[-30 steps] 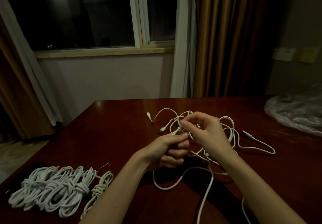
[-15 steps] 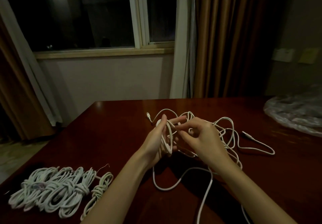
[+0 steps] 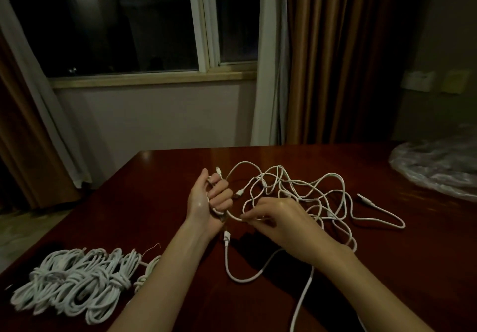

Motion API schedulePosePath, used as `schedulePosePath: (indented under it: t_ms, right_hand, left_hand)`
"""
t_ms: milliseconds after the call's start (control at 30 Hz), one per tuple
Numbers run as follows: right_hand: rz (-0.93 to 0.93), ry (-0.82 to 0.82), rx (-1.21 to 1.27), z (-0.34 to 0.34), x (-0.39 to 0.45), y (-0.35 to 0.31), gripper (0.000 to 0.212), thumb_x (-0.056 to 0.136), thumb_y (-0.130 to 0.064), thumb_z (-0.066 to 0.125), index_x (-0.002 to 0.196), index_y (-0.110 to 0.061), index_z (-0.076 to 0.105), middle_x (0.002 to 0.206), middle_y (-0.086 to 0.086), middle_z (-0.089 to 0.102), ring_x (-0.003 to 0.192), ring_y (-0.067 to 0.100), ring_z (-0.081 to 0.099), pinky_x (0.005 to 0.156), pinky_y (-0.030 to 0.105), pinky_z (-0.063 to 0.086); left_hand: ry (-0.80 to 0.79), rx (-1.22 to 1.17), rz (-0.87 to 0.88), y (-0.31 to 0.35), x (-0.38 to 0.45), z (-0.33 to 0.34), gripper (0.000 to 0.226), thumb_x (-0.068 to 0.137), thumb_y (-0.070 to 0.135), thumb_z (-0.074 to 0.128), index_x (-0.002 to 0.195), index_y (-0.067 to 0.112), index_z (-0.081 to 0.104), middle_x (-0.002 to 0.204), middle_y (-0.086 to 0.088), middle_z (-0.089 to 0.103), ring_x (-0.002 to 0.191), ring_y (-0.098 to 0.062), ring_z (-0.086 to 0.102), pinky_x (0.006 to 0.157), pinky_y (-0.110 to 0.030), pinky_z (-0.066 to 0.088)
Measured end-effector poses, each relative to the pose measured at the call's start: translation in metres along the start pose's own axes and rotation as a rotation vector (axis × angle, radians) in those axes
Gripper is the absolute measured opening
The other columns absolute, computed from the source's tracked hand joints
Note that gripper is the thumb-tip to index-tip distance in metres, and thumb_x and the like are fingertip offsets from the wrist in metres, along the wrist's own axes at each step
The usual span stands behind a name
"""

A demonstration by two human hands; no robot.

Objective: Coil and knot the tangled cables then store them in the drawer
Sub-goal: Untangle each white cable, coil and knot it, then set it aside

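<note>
Head view of a person coiling thin white charging cables on a glossy dark red-brown wooden table (image 3: 154, 202). The left hand (image 3: 206, 200) is raised at table centre, fingers curled round a few turns of one thin white cable (image 3: 233, 217), with a plug end (image 3: 219, 170) projecting above the fist. Just right of it, the right hand (image 3: 276, 215) pinches the same strand between thumb and fingertips, close to where it leaves the left palm. Behind and to the right of both hands lies the loose tangle of white cable (image 3: 309, 192), spread in open loops across the far centre of the table; a free connector tip (image 3: 362, 199) rests at its right edge, and one run trails off the near edge. At near left sits a row of finished white coiled and knotted bundles (image 3: 77, 280). A crumpled clear plastic sheet (image 3: 436, 169) occupies the far right. No drawer is visible.

Handling, as judged: the cable appears light, limp and smooth-jacketed, so it should slide easily through a loose pinch yet snag where loops cross. It will not hold a shape by itself; the turns stay only while the left fingers clamp them. The best hold is on the strand itself, close to the coil, feeding short lengths; pulling by the small rigid plugs risks strain at the joints.
</note>
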State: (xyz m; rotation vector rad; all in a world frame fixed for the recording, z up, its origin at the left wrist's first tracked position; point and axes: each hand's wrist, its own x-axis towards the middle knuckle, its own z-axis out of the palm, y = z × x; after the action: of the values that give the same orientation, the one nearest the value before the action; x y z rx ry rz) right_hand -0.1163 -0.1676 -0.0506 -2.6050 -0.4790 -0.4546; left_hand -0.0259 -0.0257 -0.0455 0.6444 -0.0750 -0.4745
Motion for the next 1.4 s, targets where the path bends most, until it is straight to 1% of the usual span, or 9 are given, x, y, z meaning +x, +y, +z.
schedulePosePath:
  t_ms: [200, 400, 500, 600, 667, 867, 1000, 1133, 1400]
  right_hand:
    - [-0.089, 0.045, -0.025, 0.000, 0.000, -0.003, 0.018, 0.093, -0.029, 0.060, 0.109, -0.032, 0.068, 0.096, -0.026, 0.054, 0.090, -0.015, 0.040, 0.089, 0.025, 0.025]
    - [-0.105, 0.136, 0.075, 0.002, -0.001, -0.010, 0.023, 0.084, -0.033, 0.065, 0.106, -0.027, 0.059, 0.102, -0.015, 0.065, 0.091, -0.007, 0.056, 0.087, 0.017, 0.037]
    - [-0.022, 0.189, 0.123, -0.003, -0.001, -0.009, 0.036, 0.077, -0.041, 0.073, 0.103, -0.029, 0.051, 0.094, -0.013, 0.065, 0.083, -0.001, 0.063, 0.077, 0.020, 0.052]
    - [0.083, 0.183, 0.155, -0.005, -0.001, -0.005, 0.053, 0.070, -0.049, 0.075, 0.110, -0.025, 0.050, 0.097, -0.011, 0.065, 0.085, 0.003, 0.065, 0.075, 0.025, 0.056]
    - [0.134, 0.154, 0.181, -0.004, 0.000, -0.005, 0.054, 0.068, -0.050, 0.076, 0.109, -0.025, 0.051, 0.095, -0.011, 0.065, 0.084, 0.003, 0.064, 0.074, 0.027, 0.056]
    - [0.202, 0.184, 0.552, -0.017, 0.001, 0.002, 0.010, 0.089, -0.015, 0.066, 0.097, -0.021, 0.065, 0.091, -0.003, 0.069, 0.086, 0.009, 0.069, 0.080, 0.037, 0.058]
    - [0.194, 0.333, 0.594, -0.022, 0.000, 0.004, 0.014, 0.085, -0.011, 0.070, 0.087, -0.024, 0.069, 0.088, -0.006, 0.070, 0.086, 0.011, 0.069, 0.077, 0.033, 0.058]
    - [0.268, 0.364, 0.734, -0.022, 0.003, 0.006, 0.010, 0.080, -0.012, 0.075, 0.083, -0.021, 0.072, 0.086, -0.001, 0.072, 0.084, 0.012, 0.070, 0.072, 0.027, 0.057]
    - [0.333, 0.376, 0.833, -0.024, 0.001, 0.012, 0.010, 0.090, -0.013, 0.063, 0.091, -0.016, 0.073, 0.077, 0.001, 0.072, 0.067, 0.012, 0.063, 0.060, 0.021, 0.048]
  left_hand:
    - [0.009, 0.292, 0.024, -0.005, -0.002, 0.002, 0.049, 0.102, 0.043, 0.035, 0.060, 0.017, 0.036, 0.039, 0.007, 0.025, 0.026, -0.004, 0.021, 0.025, -0.015, 0.017]
    - [-0.177, 0.817, -0.076, -0.019, -0.015, 0.017, 0.068, 0.099, 0.053, 0.031, 0.046, 0.021, 0.060, 0.052, 0.003, 0.054, 0.054, -0.009, 0.055, 0.063, -0.023, 0.043]
    - [-0.318, 0.930, -0.138, -0.019, -0.020, 0.020, 0.062, 0.096, 0.058, 0.030, 0.067, 0.023, 0.072, 0.069, 0.001, 0.065, 0.069, -0.015, 0.063, 0.067, -0.022, 0.047]
    - [-0.353, 0.969, -0.208, -0.018, -0.022, 0.019, 0.055, 0.092, 0.063, 0.031, 0.094, 0.020, 0.066, 0.063, -0.001, 0.059, 0.047, -0.014, 0.053, 0.043, -0.018, 0.039]
    - [-0.385, 0.982, -0.266, -0.019, -0.021, 0.016, 0.058, 0.088, 0.068, 0.034, 0.087, 0.017, 0.063, 0.049, 0.000, 0.040, 0.032, -0.008, 0.033, 0.034, -0.017, 0.023]
    - [-0.449, 0.846, -0.383, -0.012, -0.018, 0.006, 0.054, 0.086, 0.068, 0.042, 0.077, 0.018, 0.060, 0.046, 0.004, 0.029, 0.028, -0.003, 0.023, 0.032, -0.015, 0.015]
    - [-0.576, 0.787, -0.468, -0.019, -0.016, 0.006, 0.054, 0.080, 0.062, 0.063, 0.064, 0.017, 0.038, 0.043, 0.007, 0.028, 0.027, -0.001, 0.023, 0.031, -0.014, 0.016]
    - [-0.661, 0.753, -0.479, -0.019, -0.018, 0.011, 0.040, 0.087, 0.048, 0.052, 0.059, 0.020, 0.047, 0.040, 0.009, 0.031, 0.028, 0.000, 0.025, 0.030, -0.011, 0.018]
    - [-0.495, 0.644, -0.180, -0.017, -0.011, 0.007, 0.048, 0.098, 0.046, 0.030, 0.090, 0.008, 0.058, 0.041, 0.003, 0.030, 0.029, -0.004, 0.024, 0.030, -0.015, 0.020]
